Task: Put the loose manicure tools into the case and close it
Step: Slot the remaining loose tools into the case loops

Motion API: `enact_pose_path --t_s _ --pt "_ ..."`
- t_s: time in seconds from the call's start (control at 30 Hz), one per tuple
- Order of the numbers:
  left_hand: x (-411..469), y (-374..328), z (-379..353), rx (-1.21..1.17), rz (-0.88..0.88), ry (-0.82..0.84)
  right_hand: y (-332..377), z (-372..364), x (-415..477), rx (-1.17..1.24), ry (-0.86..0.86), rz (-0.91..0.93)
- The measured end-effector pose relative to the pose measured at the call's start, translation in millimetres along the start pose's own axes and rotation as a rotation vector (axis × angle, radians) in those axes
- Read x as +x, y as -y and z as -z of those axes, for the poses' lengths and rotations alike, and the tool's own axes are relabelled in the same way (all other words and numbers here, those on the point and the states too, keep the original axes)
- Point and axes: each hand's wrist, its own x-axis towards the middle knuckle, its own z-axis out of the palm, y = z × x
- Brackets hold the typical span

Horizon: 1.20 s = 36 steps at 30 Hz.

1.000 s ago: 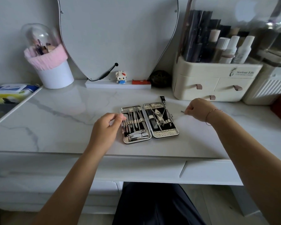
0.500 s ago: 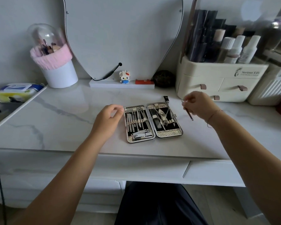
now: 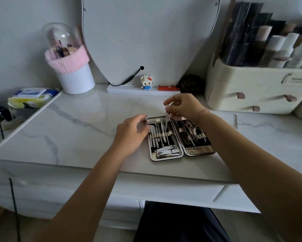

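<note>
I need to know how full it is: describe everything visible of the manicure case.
The manicure case lies open on the marble-look tabletop, two halves side by side, with metal-looking rims, gold-toned bands and black lining. The left half holds slim metal tools in a strapped row and nail clippers at its near end; the right forearm partly hides the right half. The right hand pinches a slim tool over the left half. The left hand sits at its left edge; contact unclear.

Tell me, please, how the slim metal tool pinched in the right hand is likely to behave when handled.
The slim tool looks thin and metallic, so probably stiff and light. Its smooth shiny shaft may slip in the right hand's fingertip pinch. Hanging point-down over the open case, it could snag the tools already strapped there.
</note>
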Motion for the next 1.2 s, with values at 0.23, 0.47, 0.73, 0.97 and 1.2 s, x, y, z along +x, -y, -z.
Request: enact_pose_path --t_s 0.23,0.47,0.73,0.97,1.2 --pt "-1 -5 1 0.037 -0.029 -0.015 2 -2 6 -0.202 0.084 0.087" --pt "-1 -6 2 0.041 -0.021 -0.016 -2 0 8 -0.198 0.134 0.072" --pt "-1 -8 2 0.047 -0.014 -0.008 -3 3 2 -0.481 0.136 0.193" --pt "-2 -8 2 0.051 -0.012 0.002 -13 8 -10 -0.631 0.180 0.244" --pt "-2 -7 1 0.062 -0.018 -0.001 -18 12 -17 -0.477 0.278 0.217"
